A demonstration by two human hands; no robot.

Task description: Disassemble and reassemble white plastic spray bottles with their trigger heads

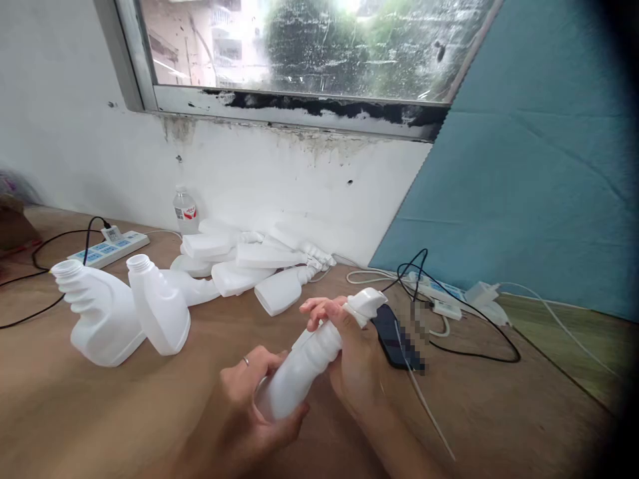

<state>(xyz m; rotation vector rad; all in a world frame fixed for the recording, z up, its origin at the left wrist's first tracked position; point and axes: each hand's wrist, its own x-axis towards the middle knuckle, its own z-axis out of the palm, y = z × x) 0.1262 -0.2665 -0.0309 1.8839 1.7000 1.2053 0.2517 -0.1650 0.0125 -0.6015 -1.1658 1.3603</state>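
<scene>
A white plastic bottle point(302, 366) with a ribbed grip is held tilted above the table, its neck pointing up to the right. My left hand point(244, 392), a ring on one finger, is closed round its lower end. At the neck end, my right hand point(354, 359) is closed about a white trigger spray head point(367, 303). The hand partly hides where head and neck meet. Two uncapped white bottles stand upright to the left: a ribbed one point(107, 319) and a neighbour point(160, 309) touching it. A thin white tube or cable point(424, 402) shows right of my right hand.
Several white bottles point(242, 276) lie piled near the wall, with a labelled clear water bottle point(186, 211) behind. A power strip point(117, 249) is at left, another point(442, 291) with tangled cables at right. A dark phone point(392, 342) lies beside my right hand.
</scene>
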